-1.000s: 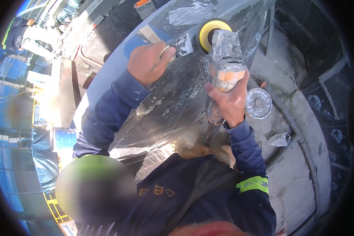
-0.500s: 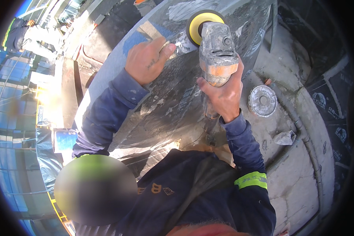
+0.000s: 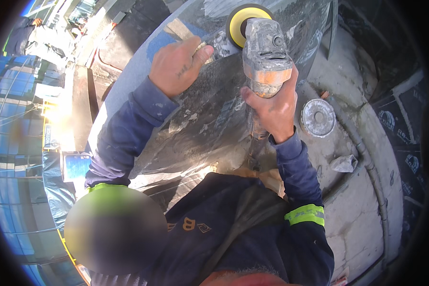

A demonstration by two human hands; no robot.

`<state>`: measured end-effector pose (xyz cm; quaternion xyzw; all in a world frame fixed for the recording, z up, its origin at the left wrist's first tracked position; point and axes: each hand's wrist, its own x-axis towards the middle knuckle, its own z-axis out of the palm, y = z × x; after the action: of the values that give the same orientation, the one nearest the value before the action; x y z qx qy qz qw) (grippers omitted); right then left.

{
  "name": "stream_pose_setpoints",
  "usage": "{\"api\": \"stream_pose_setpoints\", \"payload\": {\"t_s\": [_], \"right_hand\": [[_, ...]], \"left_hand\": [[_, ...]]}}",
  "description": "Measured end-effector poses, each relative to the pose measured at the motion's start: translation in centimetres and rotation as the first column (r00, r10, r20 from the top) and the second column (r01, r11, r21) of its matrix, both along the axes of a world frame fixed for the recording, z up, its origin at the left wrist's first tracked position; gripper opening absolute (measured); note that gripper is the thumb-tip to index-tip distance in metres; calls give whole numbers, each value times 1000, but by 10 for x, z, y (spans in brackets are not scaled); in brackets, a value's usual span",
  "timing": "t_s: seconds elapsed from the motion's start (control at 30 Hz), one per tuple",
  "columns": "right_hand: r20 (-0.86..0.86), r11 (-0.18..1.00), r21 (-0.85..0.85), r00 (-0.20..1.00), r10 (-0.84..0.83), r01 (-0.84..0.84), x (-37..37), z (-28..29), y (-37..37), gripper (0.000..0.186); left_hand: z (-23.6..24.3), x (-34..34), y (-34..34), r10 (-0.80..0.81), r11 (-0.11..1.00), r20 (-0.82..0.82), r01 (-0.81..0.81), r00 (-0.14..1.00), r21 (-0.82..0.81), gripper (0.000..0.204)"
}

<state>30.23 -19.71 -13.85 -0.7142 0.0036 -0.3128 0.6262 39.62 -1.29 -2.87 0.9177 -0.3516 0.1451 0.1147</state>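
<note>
From here I see 2 arms reaching forward. The left forearm (image 3: pixel 128 127) slants inward to a left grip (image 3: pixel 175 66) curled closed, back uppermost, thumb (image 3: pixel 203 56) toward the right. The right forearm (image 3: pixel 296 167) runs straighter ahead; its right grip (image 3: pixel 276 110) is wrapped closed, most fingers out of sight.

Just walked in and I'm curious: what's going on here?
A person's right hand grips a dusty power tool, its yellow disc over a scuffed grey surface; whether the disc spins or touches can't be told. The left hand is closed on something pale, mostly hidden. A round whitish object lies off to the right.
</note>
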Motion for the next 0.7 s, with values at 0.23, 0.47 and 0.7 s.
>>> {"api": "stream_pose_setpoints", "payload": {"t_s": [0.23,0.47,0.7], "right_hand": [[10,1000,-5,1000,6,-6,-1,1,-2,90],[-14,999,-17,999,46,-47,-4,1,0,90],[13,1000,5,1000,19,-19,-2,2,-1,93]], "left_hand": [[-1,1,0,-38,999,16,39,999,-30,35],[-2,2,0,-41,998,24,42,999,-43,35],[-1,3,0,-46,998,9,46,999,-36,35]]}}
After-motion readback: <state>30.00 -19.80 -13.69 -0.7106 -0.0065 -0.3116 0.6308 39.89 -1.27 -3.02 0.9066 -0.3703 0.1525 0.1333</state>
